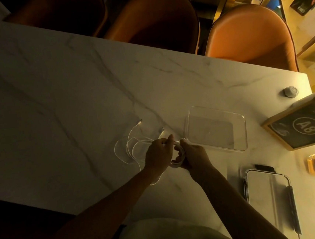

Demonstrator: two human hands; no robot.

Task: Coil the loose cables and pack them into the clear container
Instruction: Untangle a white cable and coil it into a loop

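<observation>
Gripping one white cable coil [177, 156] (partly wound), both hands: left [159, 154], right [193, 154].

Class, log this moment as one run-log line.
left hand: holds white cable | right hand: holds coil | clear container: open, empty | lid: off

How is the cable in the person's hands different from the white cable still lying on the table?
The coiled cable is wound into a small tight ring, gripped by the left hand and right hand; the loose cable sprawls in wide open loops on the table, its plug ends lying free. Both are thin and white.
</observation>
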